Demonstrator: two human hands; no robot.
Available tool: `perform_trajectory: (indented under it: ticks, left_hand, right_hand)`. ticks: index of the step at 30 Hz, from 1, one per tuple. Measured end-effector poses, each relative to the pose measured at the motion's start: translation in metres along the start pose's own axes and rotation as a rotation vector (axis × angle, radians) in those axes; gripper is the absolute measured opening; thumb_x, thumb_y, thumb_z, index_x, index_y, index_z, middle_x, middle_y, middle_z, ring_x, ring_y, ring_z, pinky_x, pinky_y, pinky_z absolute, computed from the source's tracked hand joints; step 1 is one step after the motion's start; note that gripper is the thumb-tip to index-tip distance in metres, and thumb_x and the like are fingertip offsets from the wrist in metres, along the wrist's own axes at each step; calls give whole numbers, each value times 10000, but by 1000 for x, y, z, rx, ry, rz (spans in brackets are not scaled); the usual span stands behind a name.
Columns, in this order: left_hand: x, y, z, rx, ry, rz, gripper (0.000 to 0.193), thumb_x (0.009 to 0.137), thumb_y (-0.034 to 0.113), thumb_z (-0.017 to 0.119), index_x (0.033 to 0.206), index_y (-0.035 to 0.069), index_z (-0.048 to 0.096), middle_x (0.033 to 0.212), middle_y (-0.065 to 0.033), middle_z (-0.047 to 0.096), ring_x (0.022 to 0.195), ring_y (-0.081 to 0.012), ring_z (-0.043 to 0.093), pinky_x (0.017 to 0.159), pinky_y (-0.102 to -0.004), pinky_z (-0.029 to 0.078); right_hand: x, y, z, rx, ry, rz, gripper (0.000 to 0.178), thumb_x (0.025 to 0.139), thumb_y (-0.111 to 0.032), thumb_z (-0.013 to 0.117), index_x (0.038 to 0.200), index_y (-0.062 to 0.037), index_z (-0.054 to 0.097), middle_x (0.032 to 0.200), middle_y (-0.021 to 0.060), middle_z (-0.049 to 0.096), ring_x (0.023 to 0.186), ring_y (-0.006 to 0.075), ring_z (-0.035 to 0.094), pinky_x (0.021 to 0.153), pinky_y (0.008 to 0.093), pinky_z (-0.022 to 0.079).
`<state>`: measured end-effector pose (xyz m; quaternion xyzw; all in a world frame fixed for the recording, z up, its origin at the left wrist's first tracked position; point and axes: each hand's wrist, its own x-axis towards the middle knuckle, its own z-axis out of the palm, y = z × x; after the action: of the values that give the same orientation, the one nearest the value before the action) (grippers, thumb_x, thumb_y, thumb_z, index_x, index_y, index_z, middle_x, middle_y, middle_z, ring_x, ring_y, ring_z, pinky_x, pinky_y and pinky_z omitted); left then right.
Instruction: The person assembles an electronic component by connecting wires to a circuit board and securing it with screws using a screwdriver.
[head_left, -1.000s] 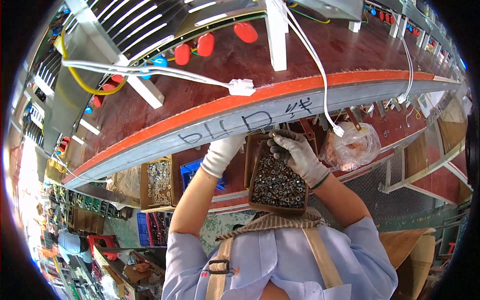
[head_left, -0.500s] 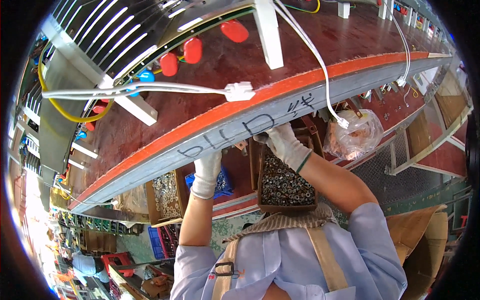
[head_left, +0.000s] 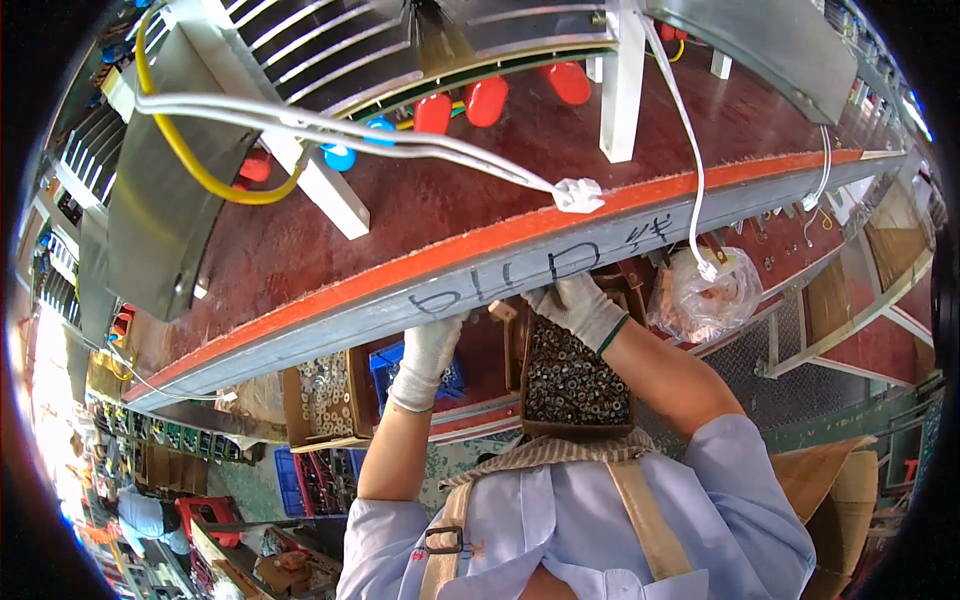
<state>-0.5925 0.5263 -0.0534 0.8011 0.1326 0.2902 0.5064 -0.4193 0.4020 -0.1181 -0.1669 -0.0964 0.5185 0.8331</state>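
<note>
My left hand [head_left: 430,352], in a white knit glove, reaches under the grey front edge of the shelf, which hides most of its fingers. My right hand [head_left: 580,310], gloved with a green cuff, is over the far end of a cardboard box of small metal nuts and washers [head_left: 575,385]. Its fingers are bent together; whatever they pinch is too small to make out. A small copper-coloured block [head_left: 503,311] shows between the hands, and what supports it is unclear. Beside my left hand stands a blue bin [head_left: 385,370] with small metal parts.
Above the hands runs a red-topped shelf [head_left: 450,215] with an orange edge, carrying a slatted metal frame. A white connector [head_left: 578,195] on cables hangs at that edge. A box of washers [head_left: 325,395] stands left, a clear bag of copper-coloured parts [head_left: 705,295] right.
The view has shifted, so the shelf and its frame appear lower and farther right. Both hands stay under the shelf edge, and the copper-coloured block shows more fully between them.
</note>
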Motion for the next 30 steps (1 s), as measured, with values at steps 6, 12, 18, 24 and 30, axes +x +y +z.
perform_trajectory:
  ticks: [6, 12, 18, 24, 30]
  left_hand:
    - [1, -16, 22, 268, -161, 197, 406, 833, -29, 612, 1208, 11, 461, 1062, -89, 588, 1001, -187, 552, 845, -315, 458]
    - [5, -31, 36, 252, -311, 118, 259, 844, 11, 609, 1090, -31, 542, 928, -67, 587, 859, -134, 517, 783, -280, 447]
    - [4, -9, 44, 183, -441, 63, 315, 833, 83, 641, 1106, -40, 541, 973, -131, 634, 864, -152, 565, 788, -303, 465]
    - [-2, -9, 46, 637, -10, 275, 216, 776, 89, 676, 958, -2, 602, 949, -177, 623, 875, -273, 607, 790, -312, 471]
    - [14, -53, 53, -15, -180, 117, 209, 811, 19, 634, 1011, -10, 582, 923, -66, 607, 839, -128, 548, 785, -249, 441]
  right_hand:
    - [-12, 0, 7, -162, 214, 41, 132, 913, -133, 546, 1034, -87, 571, 951, 59, 622, 816, 185, 618, 673, 323, 554]
    - [-42, -8, 27, -243, 384, -51, 167, 866, -106, 627, 1022, -140, 581, 950, 27, 643, 869, 156, 621, 690, 358, 540]
    - [-46, -6, 45, -269, 317, -121, 121, 885, -116, 606, 993, -62, 604, 943, 76, 667, 832, 177, 652, 683, 302, 552]
    - [-40, 3, 57, -251, 375, -72, 107, 888, -87, 590, 985, -48, 615, 941, 66, 654, 834, 180, 640, 697, 281, 555]
    - [-31, 4, 46, -331, 411, -157, 113, 872, -36, 588, 975, -72, 617, 913, 52, 641, 810, 171, 628, 689, 304, 560]
